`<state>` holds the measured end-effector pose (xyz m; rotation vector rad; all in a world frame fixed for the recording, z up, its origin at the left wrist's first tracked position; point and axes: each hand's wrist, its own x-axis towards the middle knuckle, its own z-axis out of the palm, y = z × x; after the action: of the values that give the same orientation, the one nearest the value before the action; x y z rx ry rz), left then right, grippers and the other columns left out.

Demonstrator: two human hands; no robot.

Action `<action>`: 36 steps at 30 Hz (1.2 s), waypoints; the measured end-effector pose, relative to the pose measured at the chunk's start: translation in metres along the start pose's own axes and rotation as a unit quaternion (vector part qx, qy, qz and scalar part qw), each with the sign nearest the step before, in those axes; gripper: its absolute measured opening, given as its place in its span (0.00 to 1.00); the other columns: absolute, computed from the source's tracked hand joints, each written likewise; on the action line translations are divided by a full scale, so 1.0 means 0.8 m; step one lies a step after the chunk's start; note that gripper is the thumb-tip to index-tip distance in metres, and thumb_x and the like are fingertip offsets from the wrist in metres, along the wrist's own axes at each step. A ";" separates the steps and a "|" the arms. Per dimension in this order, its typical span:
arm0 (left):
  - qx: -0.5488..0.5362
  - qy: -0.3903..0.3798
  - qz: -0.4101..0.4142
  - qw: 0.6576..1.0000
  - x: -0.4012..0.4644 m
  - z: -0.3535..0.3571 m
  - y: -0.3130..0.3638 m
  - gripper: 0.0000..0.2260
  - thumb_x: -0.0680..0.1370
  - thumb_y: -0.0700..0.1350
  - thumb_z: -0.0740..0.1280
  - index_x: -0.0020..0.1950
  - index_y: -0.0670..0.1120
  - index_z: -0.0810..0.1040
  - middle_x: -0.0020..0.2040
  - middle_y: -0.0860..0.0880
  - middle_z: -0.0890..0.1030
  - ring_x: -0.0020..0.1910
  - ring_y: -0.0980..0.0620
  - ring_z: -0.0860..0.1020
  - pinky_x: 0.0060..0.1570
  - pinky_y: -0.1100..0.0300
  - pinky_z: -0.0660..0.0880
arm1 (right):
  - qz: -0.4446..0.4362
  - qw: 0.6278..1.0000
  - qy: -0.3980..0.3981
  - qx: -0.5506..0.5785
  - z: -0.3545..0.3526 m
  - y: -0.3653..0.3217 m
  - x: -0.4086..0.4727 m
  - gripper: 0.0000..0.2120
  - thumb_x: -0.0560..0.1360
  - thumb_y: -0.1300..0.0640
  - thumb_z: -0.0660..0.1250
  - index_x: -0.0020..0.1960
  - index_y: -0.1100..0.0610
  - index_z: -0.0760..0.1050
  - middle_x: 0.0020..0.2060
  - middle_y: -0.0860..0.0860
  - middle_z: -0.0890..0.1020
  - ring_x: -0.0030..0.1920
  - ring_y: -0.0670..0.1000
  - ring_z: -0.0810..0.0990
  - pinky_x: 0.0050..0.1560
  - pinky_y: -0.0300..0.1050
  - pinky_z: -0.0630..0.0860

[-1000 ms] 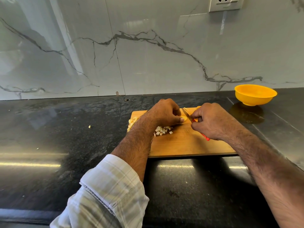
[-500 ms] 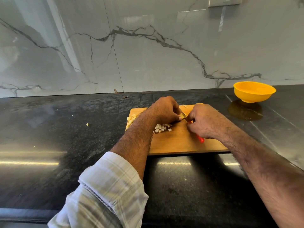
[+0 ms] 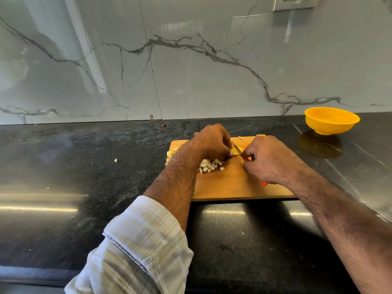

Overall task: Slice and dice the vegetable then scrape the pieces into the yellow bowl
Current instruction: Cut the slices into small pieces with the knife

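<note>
Vegetable: small pale yellow piece (image 3: 237, 150) at frame centre, on the wooden cutting board (image 3: 233, 185); likely firm, light, damp — apt to slip.
Hold: left hand (image 3: 212, 143) pins it with curled fingers, best kept behind the cut.
Knife: red-handled knife (image 3: 263, 183) gripped in the closed right hand (image 3: 269, 160).
Diced pieces: pale cubes (image 3: 211, 165) beside the left wrist — loose.
Bowl: yellow plastic bowl (image 3: 331, 120), right of centre, well apart.
Table: glossy black stone table (image 3: 84, 187); marble wall behind.

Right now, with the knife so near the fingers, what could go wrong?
The left hand pins a small yellow vegetable piece right beside the red-handled knife held by the right hand; a slip could nick a fingertip. The pale diced pieces lie under the left wrist and may scatter.
</note>
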<state>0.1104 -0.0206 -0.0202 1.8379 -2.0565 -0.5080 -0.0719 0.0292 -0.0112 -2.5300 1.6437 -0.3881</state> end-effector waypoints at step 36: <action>-0.002 -0.003 -0.004 1.000 -0.004 -0.005 -0.007 0.04 0.75 0.49 0.79 0.45 0.53 0.86 0.48 0.56 0.85 0.57 0.52 0.81 0.70 0.33 0.70 | 0.021 0.999 -0.039 -0.010 0.008 -0.025 0.010 0.17 0.78 0.55 0.70 0.66 0.55 0.80 0.52 0.53 0.84 0.45 0.50 0.82 0.50 0.44 0.83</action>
<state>0.1179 -0.0180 -0.0194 1.8450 -2.0522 -0.5207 -0.0495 0.0298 -0.0120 -2.4875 1.6768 -0.2669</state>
